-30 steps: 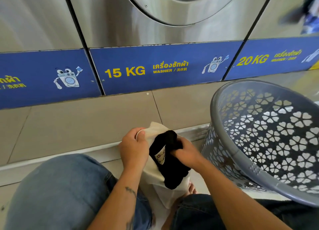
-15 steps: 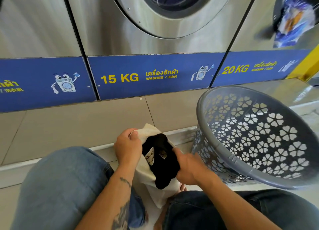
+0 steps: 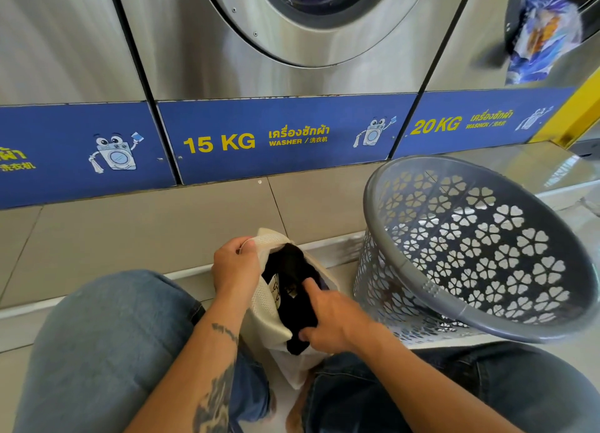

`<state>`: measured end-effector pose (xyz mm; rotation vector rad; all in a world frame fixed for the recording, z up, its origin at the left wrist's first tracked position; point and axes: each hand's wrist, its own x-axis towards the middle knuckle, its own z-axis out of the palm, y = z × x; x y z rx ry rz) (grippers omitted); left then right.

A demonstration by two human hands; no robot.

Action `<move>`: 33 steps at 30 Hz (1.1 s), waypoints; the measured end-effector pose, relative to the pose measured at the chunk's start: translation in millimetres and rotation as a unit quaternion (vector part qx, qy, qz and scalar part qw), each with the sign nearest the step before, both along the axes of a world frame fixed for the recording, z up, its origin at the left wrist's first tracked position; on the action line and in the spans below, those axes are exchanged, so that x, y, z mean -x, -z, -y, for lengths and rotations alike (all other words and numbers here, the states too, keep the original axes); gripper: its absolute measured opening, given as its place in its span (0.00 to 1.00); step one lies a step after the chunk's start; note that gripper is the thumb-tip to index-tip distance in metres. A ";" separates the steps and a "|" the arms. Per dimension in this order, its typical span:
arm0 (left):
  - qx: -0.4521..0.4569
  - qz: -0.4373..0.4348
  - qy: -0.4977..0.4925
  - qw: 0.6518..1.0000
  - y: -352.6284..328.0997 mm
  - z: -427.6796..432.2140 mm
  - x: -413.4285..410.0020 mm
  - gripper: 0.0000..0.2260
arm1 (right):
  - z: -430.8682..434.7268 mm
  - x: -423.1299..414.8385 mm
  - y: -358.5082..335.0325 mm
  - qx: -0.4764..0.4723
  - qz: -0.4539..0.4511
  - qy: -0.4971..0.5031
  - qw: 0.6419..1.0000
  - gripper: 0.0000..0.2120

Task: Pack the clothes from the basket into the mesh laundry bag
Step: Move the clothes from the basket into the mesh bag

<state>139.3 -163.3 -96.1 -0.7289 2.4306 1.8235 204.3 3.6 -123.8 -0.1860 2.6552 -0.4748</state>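
Observation:
A cream mesh laundry bag (image 3: pixel 264 315) stands between my knees on the floor. My left hand (image 3: pixel 235 267) grips its upper rim and holds the mouth open. A black garment (image 3: pixel 292 289) with a white label fills the opening. My right hand (image 3: pixel 331 319) is closed on the garment's lower right edge, thumb pointing into the bag. The grey plastic basket (image 3: pixel 422 276) with flower-shaped holes stands tilted to the right of the bag; no clothes show inside it.
Steel washing machines with blue 15 KG (image 3: pixel 220 142) and 20 KG (image 3: pixel 435 125) panels rise directly ahead on a tiled plinth (image 3: pixel 130 231). The right machine's door (image 3: pixel 545 29) shows colourful laundry. My jeans-clad knees flank the bag.
My right hand has slid down the black garment toward the bag's lower side, and the garment sits deeper in the bag. The view has tilted up and shifted right; my left hand keeps its grip.

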 end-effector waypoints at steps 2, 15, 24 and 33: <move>-0.008 0.006 0.018 1.000 -0.9 1.1 0.8 0.09 | 6.7 6.3 5.8 0.042 0.043 0.046 0.997 0.27; 0.071 0.009 -0.011 0.997 5.7 -2.9 8.1 0.12 | 16.7 23.0 47.6 0.255 0.074 0.238 0.934 0.20; -0.011 0.006 -0.078 0.997 3.9 -0.8 10.5 0.10 | -2.5 22.9 27.7 0.175 0.143 0.169 0.959 0.12; -0.009 0.019 -0.038 0.999 -1.4 -9.0 8.4 0.11 | 22.2 48.2 -11.8 0.189 -0.106 0.135 0.967 0.23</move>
